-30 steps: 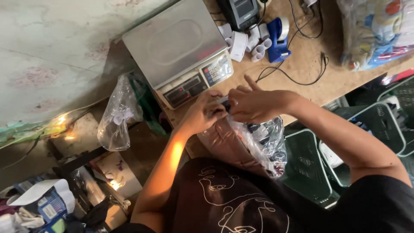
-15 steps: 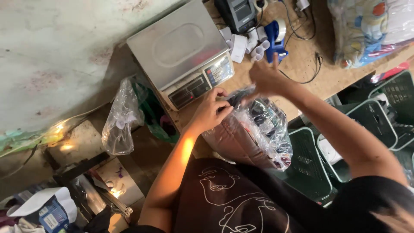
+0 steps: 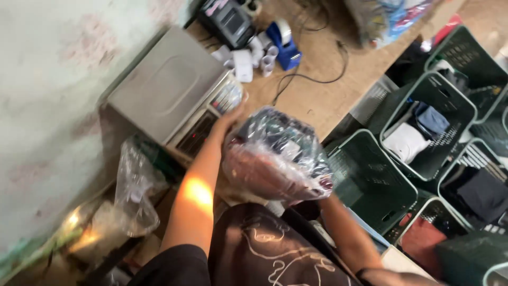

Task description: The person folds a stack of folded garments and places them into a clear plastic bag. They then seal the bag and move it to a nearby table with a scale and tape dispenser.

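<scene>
A clear plastic bag of folded dark and red clothes [image 3: 275, 159] is held up in front of my chest, above the table edge. My left hand [image 3: 228, 121] grips the bag's upper left side, close to the keypad of a grey weighing scale [image 3: 169, 90]. My right forearm [image 3: 344, 228] runs up under the bag's lower right corner. The right hand itself is hidden behind the bag and appears to carry it from below.
Several dark green baskets [image 3: 370, 180] with folded clothes stand at the right. On the wooden table [image 3: 317, 100] are a black printer [image 3: 230, 21], white paper rolls [image 3: 248, 58], a blue tape dispenser [image 3: 286, 42] and a cable [image 3: 323, 79]. A clear bag [image 3: 135, 185] hangs at the left.
Both hands were working at the bag's top by the scale. Now the bag is lifted and turned, my right hand has dropped beneath it, and the view has swung toward the baskets.
</scene>
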